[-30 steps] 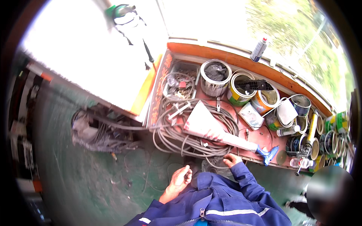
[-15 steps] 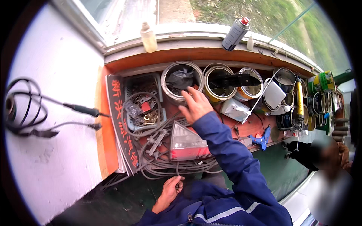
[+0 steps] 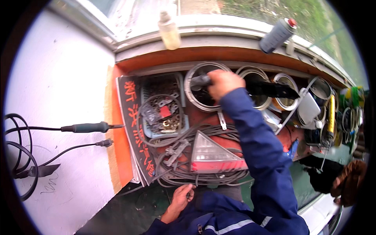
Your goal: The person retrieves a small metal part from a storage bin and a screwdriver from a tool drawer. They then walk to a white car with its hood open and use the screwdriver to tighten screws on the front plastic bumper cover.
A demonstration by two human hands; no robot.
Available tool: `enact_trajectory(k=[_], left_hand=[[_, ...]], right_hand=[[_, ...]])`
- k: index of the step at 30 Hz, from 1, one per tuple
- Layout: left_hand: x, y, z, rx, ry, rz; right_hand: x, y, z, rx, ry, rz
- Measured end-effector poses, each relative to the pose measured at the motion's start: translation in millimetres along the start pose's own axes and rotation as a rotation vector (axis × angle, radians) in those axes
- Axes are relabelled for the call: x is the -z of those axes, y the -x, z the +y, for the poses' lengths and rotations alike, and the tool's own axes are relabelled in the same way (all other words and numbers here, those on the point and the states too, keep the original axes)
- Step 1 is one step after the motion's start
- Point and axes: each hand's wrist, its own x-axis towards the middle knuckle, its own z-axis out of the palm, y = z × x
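A dark, crumpled piece, too blurred to identify, is at the mouth of a round metal can. Its long axis runs roughly sideways across the opening, one end pointing left toward the can's left rim and the other meeting the fingers of the right hand. That hand comes over the can's right side with its fingers closed on the piece, though the fingertips are partly hidden. Half a second ago the same hand was spread above the can's near rim with nothing in it, and dark crumpled material lay inside the can; now the fingers have folded and the piece is in their grasp.

The left hand stays low by the bench's front edge, as it was then, fingers curled around a small dark object that is mostly covered.

Left of the can stands a blue basket of small parts with a red piece on top. Nearer the person, a triangular lamp lies on coiled cable. To the right, a long black part spans neighbouring cans. Behind, a bottle and a spray can stand on the window sill.
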Motion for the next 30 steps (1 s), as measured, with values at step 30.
enact_trajectory(k=[30], left_hand=[[-4, -9, 19, 0.003, -0.093, 0.015]], right_hand=[[74, 45, -14, 0.068, -0.188, 0.128]])
